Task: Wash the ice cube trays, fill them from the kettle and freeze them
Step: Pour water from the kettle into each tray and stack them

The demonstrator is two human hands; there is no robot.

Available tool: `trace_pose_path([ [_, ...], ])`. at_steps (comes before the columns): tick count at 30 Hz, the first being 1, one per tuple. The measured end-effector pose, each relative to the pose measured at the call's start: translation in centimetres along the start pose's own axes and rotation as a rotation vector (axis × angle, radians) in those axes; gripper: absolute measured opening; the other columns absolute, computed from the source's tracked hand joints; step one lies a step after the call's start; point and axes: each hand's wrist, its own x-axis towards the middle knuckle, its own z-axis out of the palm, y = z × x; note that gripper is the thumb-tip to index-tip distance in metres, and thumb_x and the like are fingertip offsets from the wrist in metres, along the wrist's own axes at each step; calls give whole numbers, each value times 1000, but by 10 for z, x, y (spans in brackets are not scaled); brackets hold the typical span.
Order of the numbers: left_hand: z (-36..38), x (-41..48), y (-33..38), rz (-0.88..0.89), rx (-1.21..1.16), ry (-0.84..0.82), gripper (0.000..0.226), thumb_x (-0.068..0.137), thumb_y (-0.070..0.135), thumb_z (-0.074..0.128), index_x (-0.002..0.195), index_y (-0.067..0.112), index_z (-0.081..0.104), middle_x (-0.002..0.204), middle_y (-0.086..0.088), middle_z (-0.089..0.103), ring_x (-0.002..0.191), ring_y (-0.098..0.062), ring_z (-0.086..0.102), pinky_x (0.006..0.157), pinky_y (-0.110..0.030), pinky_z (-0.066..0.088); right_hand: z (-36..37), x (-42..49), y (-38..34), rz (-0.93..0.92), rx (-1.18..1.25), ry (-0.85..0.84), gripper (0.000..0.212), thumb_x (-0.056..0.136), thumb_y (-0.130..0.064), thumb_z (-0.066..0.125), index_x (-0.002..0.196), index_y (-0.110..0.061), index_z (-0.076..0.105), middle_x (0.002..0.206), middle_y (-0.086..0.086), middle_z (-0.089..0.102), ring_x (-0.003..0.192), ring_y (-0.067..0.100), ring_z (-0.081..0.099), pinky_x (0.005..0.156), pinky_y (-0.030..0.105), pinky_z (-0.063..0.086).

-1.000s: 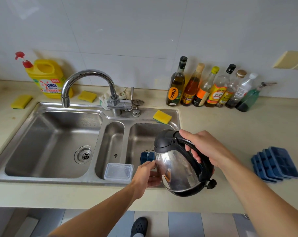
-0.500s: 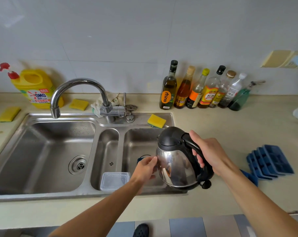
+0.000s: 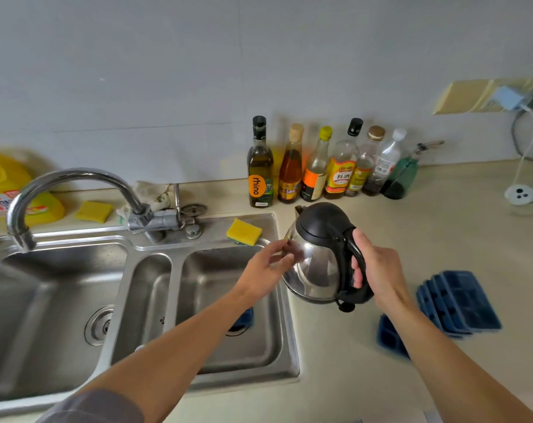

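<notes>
A steel kettle point(image 3: 315, 264) with a black lid stands upright over the counter just right of the sink. My right hand point(image 3: 378, 270) grips its black handle. My left hand point(image 3: 266, 270) touches the kettle's steel side with relaxed fingers. A stack of dark blue ice cube trays point(image 3: 460, 300) lies on the counter to the right. Another blue tray point(image 3: 388, 335) peeks out beside my right forearm. One more blue tray point(image 3: 245, 319) lies in the right sink basin, mostly hidden by my left arm.
The steel sink point(image 3: 136, 245) has several basins and a curved tap point(image 3: 72, 190). A yellow sponge point(image 3: 243, 231) rests on its rim. Several bottles point(image 3: 317, 166) line the wall. A white kettle base point(image 3: 522, 195) with its cord lies at far right. Yellow detergent jug point(image 3: 11, 187) at left.
The kettle went from tilted over the right basin to upright and moved right over the counter. My left hand followed along its side. The view swung right.
</notes>
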Motion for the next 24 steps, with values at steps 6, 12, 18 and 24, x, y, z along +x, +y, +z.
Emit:
trace_pose_path([
  [6,32,60,18,-26,38,69,28,102,16,59,128,23,55,126,5,68,114,-11,64,73,-11,51,-23,65,8,-56,-2,-45,62,91,-63,55,53,-15,61,51,9,59,48,16,56,57,26,49],
  [12,44,93,16,-33,108,91,29,102,17,59,130,22,53,129,5,65,116,-10,61,73,-10,51,-36,95,19,-50,23,-63,54,96,-54,58,63,-12,67,56,3,62,54,11,58,59,24,50],
  [18,26,77,8,-94,175,132,32,103,25,56,134,16,57,127,-3,64,117,-20,60,104,-45,51,-25,77,9,-341,-166,271,28,94,-45,62,99,-18,64,92,-7,65,89,11,60,73,17,46],
  [24,-47,2,-35,-227,243,309,16,102,26,55,103,20,69,95,0,72,93,-23,68,85,-40,57,37,24,-13,-684,-184,165,11,98,-27,66,94,-17,65,87,-7,61,82,-1,58,69,6,43],
])
